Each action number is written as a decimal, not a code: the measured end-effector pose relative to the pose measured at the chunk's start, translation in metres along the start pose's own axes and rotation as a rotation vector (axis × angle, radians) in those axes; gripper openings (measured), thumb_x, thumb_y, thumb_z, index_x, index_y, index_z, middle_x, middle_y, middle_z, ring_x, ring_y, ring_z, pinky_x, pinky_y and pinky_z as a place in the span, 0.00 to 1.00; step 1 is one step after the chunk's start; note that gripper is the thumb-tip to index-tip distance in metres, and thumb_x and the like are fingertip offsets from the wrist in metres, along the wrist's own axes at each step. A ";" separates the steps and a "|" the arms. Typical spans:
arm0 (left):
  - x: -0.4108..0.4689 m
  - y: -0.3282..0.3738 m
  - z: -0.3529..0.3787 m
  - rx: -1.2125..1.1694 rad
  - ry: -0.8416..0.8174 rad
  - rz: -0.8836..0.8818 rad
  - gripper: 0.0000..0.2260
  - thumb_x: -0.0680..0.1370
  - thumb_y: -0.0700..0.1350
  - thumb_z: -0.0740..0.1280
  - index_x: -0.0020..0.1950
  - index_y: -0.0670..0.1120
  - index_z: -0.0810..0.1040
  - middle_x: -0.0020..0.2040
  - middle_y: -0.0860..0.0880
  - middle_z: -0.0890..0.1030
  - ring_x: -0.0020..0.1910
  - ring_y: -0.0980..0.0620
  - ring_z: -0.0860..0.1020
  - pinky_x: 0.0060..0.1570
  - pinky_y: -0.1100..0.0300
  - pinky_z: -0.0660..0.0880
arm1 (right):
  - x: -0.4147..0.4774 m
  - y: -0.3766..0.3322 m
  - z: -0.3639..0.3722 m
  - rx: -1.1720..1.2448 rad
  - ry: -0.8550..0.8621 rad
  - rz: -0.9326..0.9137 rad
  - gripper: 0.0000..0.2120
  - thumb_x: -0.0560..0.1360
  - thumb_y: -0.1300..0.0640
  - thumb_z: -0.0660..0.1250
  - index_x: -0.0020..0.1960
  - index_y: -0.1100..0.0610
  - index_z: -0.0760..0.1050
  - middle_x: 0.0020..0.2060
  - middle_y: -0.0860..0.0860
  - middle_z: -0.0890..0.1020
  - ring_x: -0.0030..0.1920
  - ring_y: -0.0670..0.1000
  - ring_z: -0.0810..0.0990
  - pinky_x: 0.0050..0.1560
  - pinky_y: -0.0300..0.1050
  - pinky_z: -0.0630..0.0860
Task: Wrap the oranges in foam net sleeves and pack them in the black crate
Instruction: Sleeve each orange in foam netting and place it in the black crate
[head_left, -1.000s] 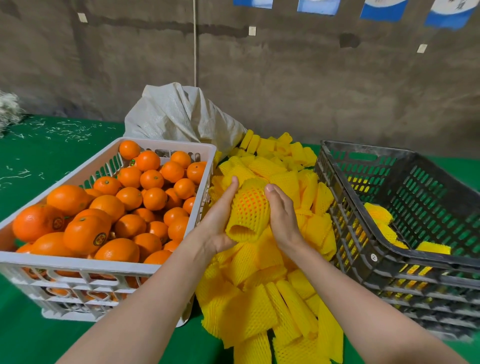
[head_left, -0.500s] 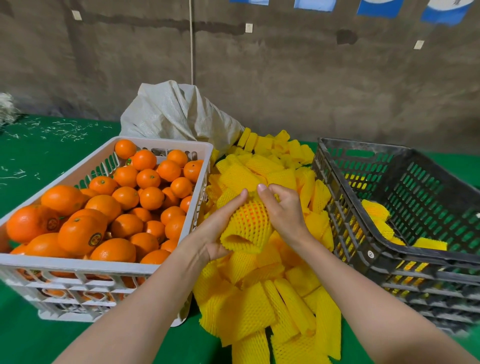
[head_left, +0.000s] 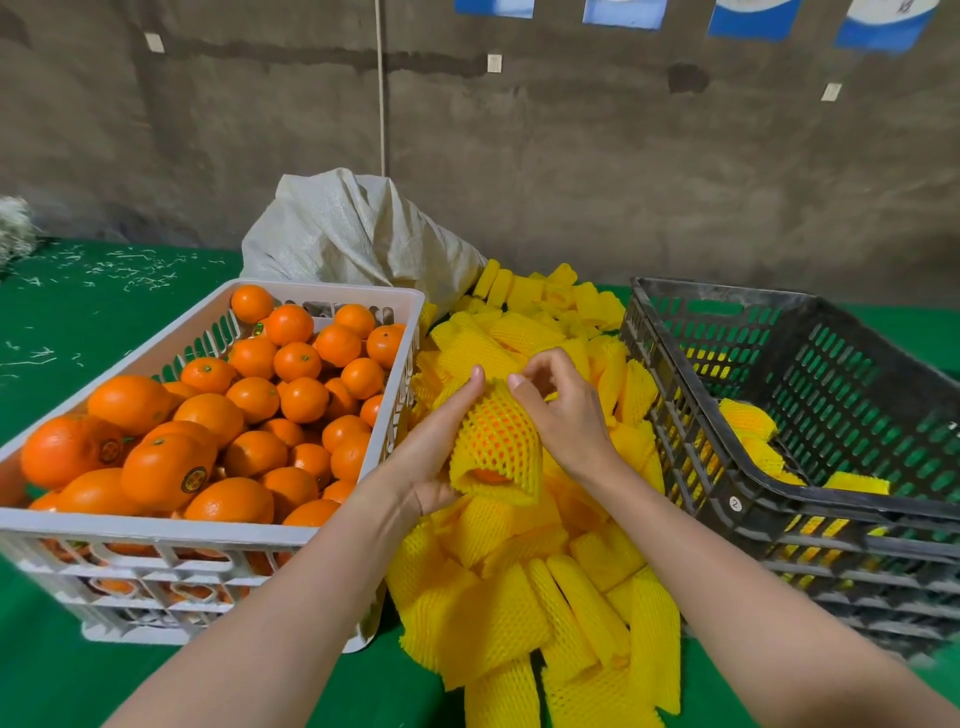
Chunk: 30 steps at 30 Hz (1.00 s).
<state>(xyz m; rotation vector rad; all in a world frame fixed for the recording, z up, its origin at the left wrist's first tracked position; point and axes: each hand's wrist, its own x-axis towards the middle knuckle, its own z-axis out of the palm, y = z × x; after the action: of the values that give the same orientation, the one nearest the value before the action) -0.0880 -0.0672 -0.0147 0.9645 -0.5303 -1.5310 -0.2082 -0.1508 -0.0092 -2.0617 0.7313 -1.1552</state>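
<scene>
An orange inside a yellow foam net sleeve (head_left: 500, 441) is held above the heap of loose yellow sleeves (head_left: 524, 613). My left hand (head_left: 439, 447) grips it from the left, thumb up at the sleeve's top edge. From the right, my right hand (head_left: 563, 410) pinches the same sleeve at its top with curled fingers. A white crate (head_left: 156, 535) full of bare oranges (head_left: 249, 405) stands on the left. On the right stands the black crate (head_left: 779, 499), with a few sleeved oranges (head_left: 748, 421) inside.
A grey woven sack (head_left: 353, 234) lies behind the white crate against the concrete wall. The table is covered in green cloth (head_left: 78, 312), with pale scraps scattered at the far left. Loose sleeves fill the gap between the two crates.
The sleeve has been drawn further down over the orange. My right hand's fingers have curled and shifted up to the sleeve's top edge. Both hands stay in about the same place.
</scene>
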 end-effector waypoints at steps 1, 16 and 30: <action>0.002 0.000 0.001 0.042 0.095 0.005 0.28 0.69 0.64 0.64 0.61 0.46 0.78 0.53 0.42 0.83 0.52 0.44 0.82 0.47 0.48 0.80 | -0.003 0.002 0.000 -0.032 -0.005 0.040 0.08 0.75 0.54 0.67 0.47 0.59 0.73 0.41 0.50 0.77 0.41 0.46 0.75 0.40 0.36 0.71; 0.025 -0.017 0.046 0.154 0.484 0.464 0.08 0.80 0.46 0.63 0.50 0.45 0.81 0.53 0.44 0.81 0.57 0.45 0.79 0.60 0.44 0.75 | -0.031 0.008 -0.011 0.363 -0.067 0.364 0.30 0.70 0.59 0.73 0.67 0.47 0.64 0.67 0.51 0.70 0.67 0.50 0.69 0.65 0.53 0.70; 0.052 -0.014 0.117 0.117 0.235 0.199 0.14 0.81 0.52 0.59 0.58 0.44 0.76 0.49 0.44 0.82 0.46 0.48 0.81 0.41 0.54 0.77 | -0.021 0.016 -0.088 0.250 -0.123 0.259 0.36 0.72 0.52 0.71 0.74 0.48 0.55 0.68 0.44 0.67 0.68 0.45 0.66 0.66 0.43 0.66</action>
<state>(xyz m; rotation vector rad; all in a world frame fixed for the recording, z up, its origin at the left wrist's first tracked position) -0.1894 -0.1359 0.0246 1.1298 -0.5353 -1.2016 -0.2970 -0.1693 0.0032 -1.7549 0.7298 -0.9156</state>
